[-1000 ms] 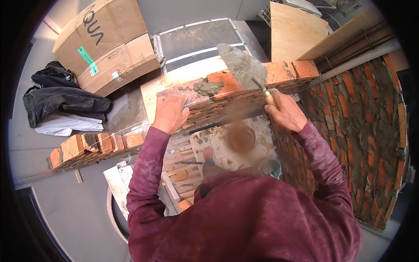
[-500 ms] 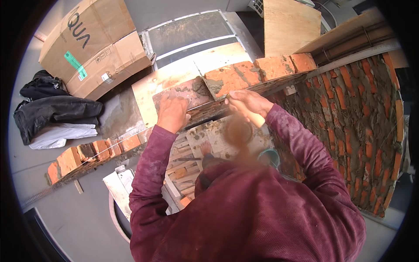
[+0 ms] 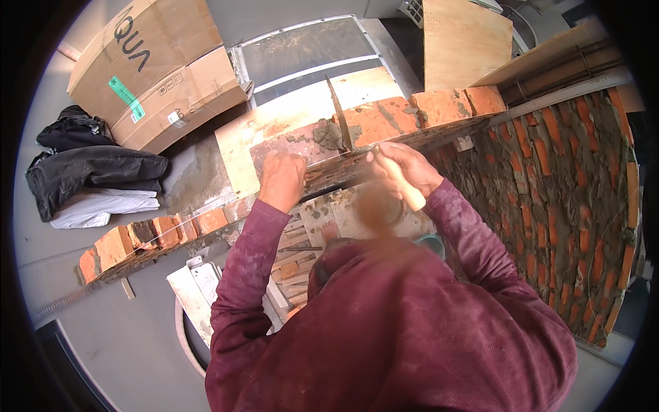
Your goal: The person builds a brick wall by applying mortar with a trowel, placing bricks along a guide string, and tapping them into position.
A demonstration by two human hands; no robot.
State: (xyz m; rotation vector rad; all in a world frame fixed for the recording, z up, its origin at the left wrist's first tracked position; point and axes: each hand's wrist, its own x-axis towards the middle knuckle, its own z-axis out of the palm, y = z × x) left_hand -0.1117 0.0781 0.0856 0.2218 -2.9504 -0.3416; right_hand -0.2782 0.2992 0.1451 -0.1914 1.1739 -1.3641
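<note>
The left hand (image 3: 281, 180) lies flat on a mortar-smeared brick (image 3: 288, 145) on top of the wall (image 3: 439, 110), fingers spread forward over the brick's near edge and pressing down on it. Just right of those fingers sits a lump of grey mortar (image 3: 329, 134). The right hand (image 3: 401, 168) is closed round the pale handle of a trowel (image 3: 341, 123); the blade stands on edge, rising from the fingers up past the mortar, between the held brick and the next red brick (image 3: 377, 120) in the row. Further right of the right hand, the curved face of the brickwork (image 3: 563, 206) drops away, joints thick with mortar
</note>
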